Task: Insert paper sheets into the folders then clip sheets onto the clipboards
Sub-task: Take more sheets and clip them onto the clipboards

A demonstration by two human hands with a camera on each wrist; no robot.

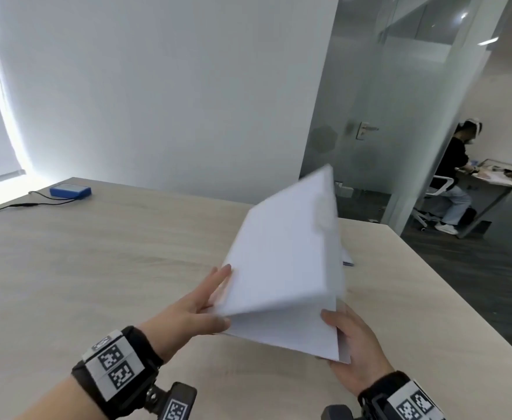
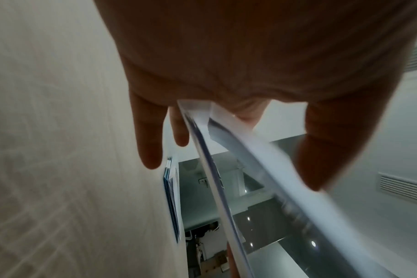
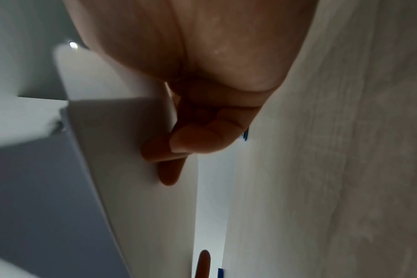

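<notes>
Left hand: my left hand has the near-left corner of the paper stack, thumb on top, fingers stretched along the underside. The left wrist view shows the edge wedged in the crook by the thumb.
Right hand: my right hand pinches the near-right corner, thumb on top, fingers curled under in the right wrist view.
Where it is: the paper is held up off the table, toward the near right. More sheets with a blue edge lie flat on the table just behind it.
Look: plain white, blank. The top part is peeled up steeply, far edge blurred, while the lower part stays nearly level. It looks thin, floppy and slippery.
Risk one: I judge the raised part could flop back or fan out, since only the near corners are held.
Risk two: a loose pinch may let sheets slide off the bottom onto the table.
Risk three: squeezing harder at the corners may crease them.
Folders: I can't make out any folder or clipboard for certain here.
</notes>
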